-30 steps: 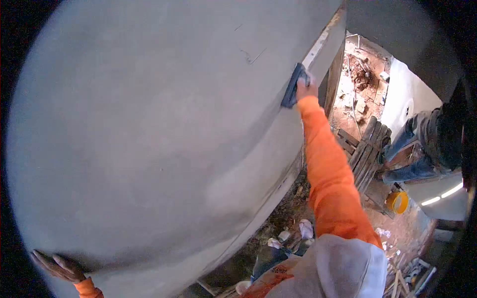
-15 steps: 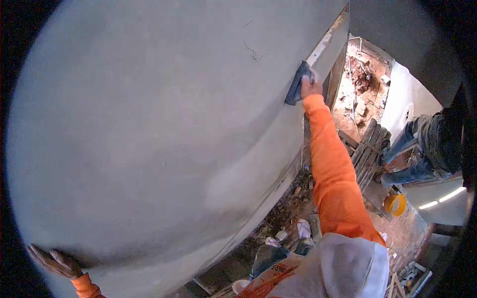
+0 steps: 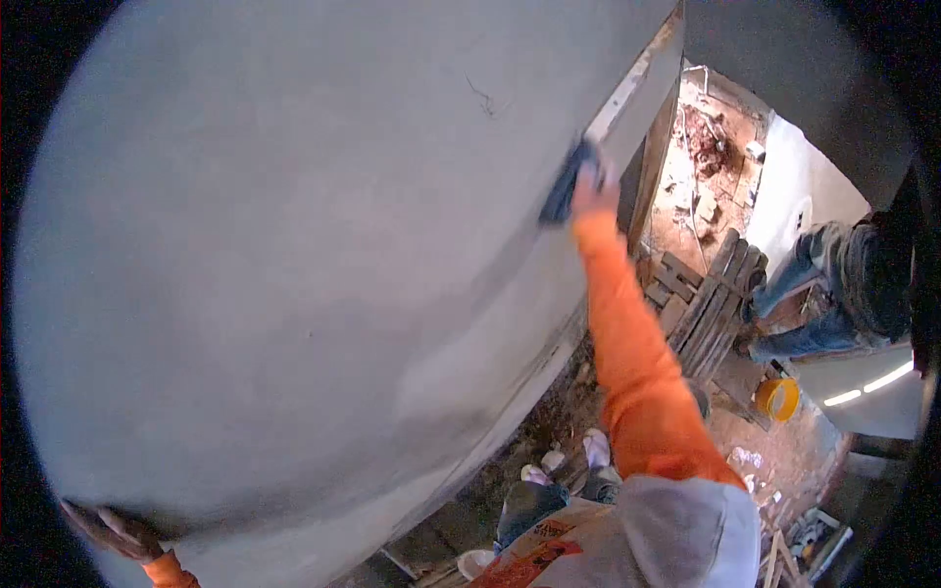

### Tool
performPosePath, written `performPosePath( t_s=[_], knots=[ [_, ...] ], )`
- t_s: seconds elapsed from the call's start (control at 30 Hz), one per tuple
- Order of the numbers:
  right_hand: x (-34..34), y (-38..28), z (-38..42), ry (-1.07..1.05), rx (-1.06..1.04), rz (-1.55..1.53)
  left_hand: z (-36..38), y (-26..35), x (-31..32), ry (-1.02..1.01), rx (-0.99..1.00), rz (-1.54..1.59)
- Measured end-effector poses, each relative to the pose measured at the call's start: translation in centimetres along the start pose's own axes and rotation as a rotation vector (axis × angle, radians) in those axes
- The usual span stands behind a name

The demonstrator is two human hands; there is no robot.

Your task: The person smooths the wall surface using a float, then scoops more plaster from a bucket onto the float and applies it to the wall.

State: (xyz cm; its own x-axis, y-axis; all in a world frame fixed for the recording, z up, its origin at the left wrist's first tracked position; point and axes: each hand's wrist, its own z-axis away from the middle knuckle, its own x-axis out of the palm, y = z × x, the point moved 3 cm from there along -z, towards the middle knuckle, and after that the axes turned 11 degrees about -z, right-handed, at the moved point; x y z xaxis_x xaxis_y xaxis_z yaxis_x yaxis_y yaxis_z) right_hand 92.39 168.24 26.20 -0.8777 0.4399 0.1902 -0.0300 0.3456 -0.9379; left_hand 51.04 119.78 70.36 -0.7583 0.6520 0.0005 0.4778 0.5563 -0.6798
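A wide grey plastered wall [image 3: 294, 255] fills most of the view. My right hand [image 3: 596, 193] grips a dark rectangular plastering float [image 3: 563, 194], slightly blurred, which lies against the wall close to its right edge. The arm in its orange sleeve stretches up toward that edge. At the lower left, my left hand [image 3: 116, 533] rests at the wall surface with its fingers stretched out and nothing in them. Thin scratch marks show in the plaster above and left of the float.
Past the wall edge, a bundle of wooden poles [image 3: 714, 309] lies near another person's jeans-clad legs [image 3: 809, 333]. A yellow bucket [image 3: 777, 400] stands below them. Rubble [image 3: 554, 416] covers ground along the wall's foot; timber scraps [image 3: 779, 559] lie lower right.
My right hand has slid the float down and to the left along the wall's edge. My left hand stays flat at the lower left, with little movement.
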Motion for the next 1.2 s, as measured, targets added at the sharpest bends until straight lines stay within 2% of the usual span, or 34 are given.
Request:
performPosePath(
  t_s=[0.07, 0.1, 0.13, 0.2, 0.23, 0.27, 0.33, 0.37, 0.4, 0.43, 0.47, 0.53, 0.63, 0.67, 0.7, 0.77, 0.8, 0.83, 0.9, 0.93, 1.03, 1.07, 1.13, 1.2],
  knots=[
    [1.2, -0.8, -6.4, 0.096, -0.134, 0.029, 1.5, -1.6, 0.7, -0.055, -0.124, 0.108],
    [1.5, -0.2, -7.8, 0.117, -0.175, 0.047, 2.8, -3.5, 1.2, -0.028, -0.028, 0.079],
    [1.6, 1.2, -6.5, 0.108, -0.167, 0.054, 4.1, -5.5, 1.8, 0.001, 0.066, 0.049],
    [1.0, 4.1, -1.7, 0.074, -0.221, 0.065, 4.7, -5.7, 1.5, 0.017, -0.004, -0.018],
    [0.5, 5.2, 2.6, 0.029, 0.092, 0.028, 5.6, -6.6, 1.6, 0.023, -0.030, -0.041],
    [0.2, 8.1, 7.3, 0.019, 0.216, 0.139, 8.2, -10.6, 2.5, -0.006, 0.085, -0.181],
    [-0.5, 13.8, 16.8, -0.048, 0.462, 0.375, 8.3, -10.9, 2.6, -0.025, 0.190, -0.323],
    [-1.2, 19.1, 22.1, -0.165, 0.616, 0.142, 5.6, -7.8, 1.8, -0.066, 0.049, -0.181],
    [-2.4, 20.5, 22.8, -0.162, 0.610, 0.140, 4.7, -6.8, 1.6, -0.085, -0.025, -0.110],
    [-3.5, 21.7, 22.8, -0.254, 0.699, 0.321, 3.7, -5.9, 1.4, -0.099, -0.100, -0.039],
    [-4.1, 23.7, 22.1, -0.343, 0.779, 0.499, 3.5, -5.3, 1.4, -0.047, -0.009, -0.049],
    [-3.2, 16.3, 13.3, -0.049, 0.384, 0.232, 3.6, -5.1, 1.4, -0.013, 0.099, -0.059],
    [-1.1, 7.2, 0.4, 0.030, 0.019, 0.010, 5.4, -7.0, 2.0, -0.037, 0.064, 0.000],
    [-0.1, 5.1, -2.1, 0.010, -0.076, -0.035, 7.0, -8.5, 2.4, -0.014, 0.173, -0.125],
    [0.7, 4.6, -3.0, -0.008, -0.021, -0.048, 8.0, -9.3, 2.4, -0.004, 0.223, -0.192],
    [0.5, -0.1, 2.0, -0.075, -0.057, -0.036, 9.4, -10.7, 2.4, -0.008, 0.259, -0.276],
    [0.8, 0.5, 5.9, -0.009, -0.311, 0.017, 8.9, -10.0, 2.3, -0.009, 0.249, -0.291],
    [0.7, 1.5, 10.1, -0.054, -0.323, 0.045, 8.3, -9.3, 2.2, -0.010, 0.238, -0.307],
    [-0.2, 3.6, 18.1, -0.198, -0.215, 0.103, 4.3, -5.2, 1.0, -0.061, 0.103, -0.116],
    [-0.6, 5.2, 18.9, -0.184, -0.178, 0.120, 3.0, -3.9, 0.5, -0.071, 0.061, -0.051],
    [-1.2, 10.0, 11.9, 0.025, 0.056, 0.100, 2.2, -3.2, 0.8, -0.053, 0.094, -0.118],
    [-0.4, 10.2, 10.2, 0.037, 0.062, 0.095, 2.8, -4.1, 1.1, -0.025, 0.116, -0.127],
    [-0.3, 8.0, 7.4, 0.060, -0.152, 0.100, 3.1, -4.9, 1.3, -0.001, 0.139, -0.129],
    [-0.6, 4.6, 10.9, -0.021, -0.150, 0.034, 2.6, -3.8, 1.0, -0.007, 0.143, -0.152]
  ],
)
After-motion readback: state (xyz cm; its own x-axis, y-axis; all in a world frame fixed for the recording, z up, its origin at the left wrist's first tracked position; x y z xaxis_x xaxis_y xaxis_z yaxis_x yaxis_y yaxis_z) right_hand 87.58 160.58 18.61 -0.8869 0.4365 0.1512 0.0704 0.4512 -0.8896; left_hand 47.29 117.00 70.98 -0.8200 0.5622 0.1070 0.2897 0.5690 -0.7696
